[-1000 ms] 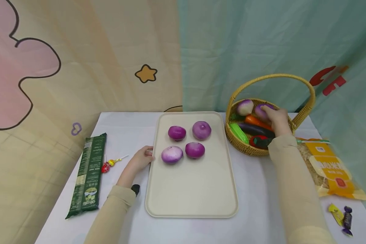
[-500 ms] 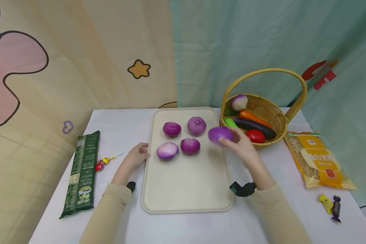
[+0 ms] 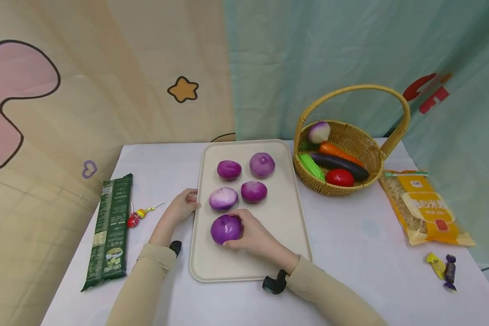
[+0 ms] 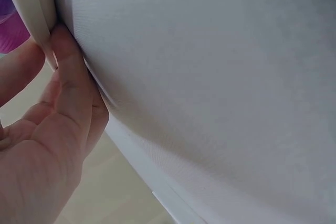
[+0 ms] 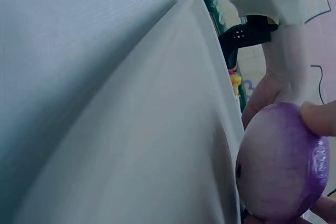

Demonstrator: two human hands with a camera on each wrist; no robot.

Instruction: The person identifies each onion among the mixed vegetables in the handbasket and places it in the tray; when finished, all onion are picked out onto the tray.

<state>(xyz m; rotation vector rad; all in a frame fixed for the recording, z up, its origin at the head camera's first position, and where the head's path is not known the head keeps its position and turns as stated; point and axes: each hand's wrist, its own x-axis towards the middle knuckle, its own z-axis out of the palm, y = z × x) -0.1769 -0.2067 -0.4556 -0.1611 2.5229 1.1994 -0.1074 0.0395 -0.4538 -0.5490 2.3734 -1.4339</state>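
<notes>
My right hand [image 3: 256, 235] grips a purple onion [image 3: 227, 229] low over the left part of the cream tray [image 3: 281, 253], thumb on the near side. In the right wrist view the onion [image 5: 281, 163] has a pale underside close to the tray; whether it touches is hard to tell. Farther back on the tray lie several other onions, among them a whitish-purple onion [image 3: 223, 198] and a darker onion [image 3: 254, 191]. My left hand [image 3: 181, 208] holds the tray's left edge. The left wrist view shows thumb and fingers [image 4: 68, 59] pinching that rim.
A wicker basket [image 3: 322, 188] at the back right holds a turnip, a carrot, an eggplant, a tomato and a green vegetable. Right of it lies a yellow food bag [image 3: 428, 208], with wrapped candies [image 3: 436, 265] nearer. On the left are a green packet [image 3: 107, 231] and lollipops [image 3: 133, 220].
My right hand has taken the purple onion out of the basket and carried it left and nearer, over the tray. My left hand has stayed at the tray's edge.
</notes>
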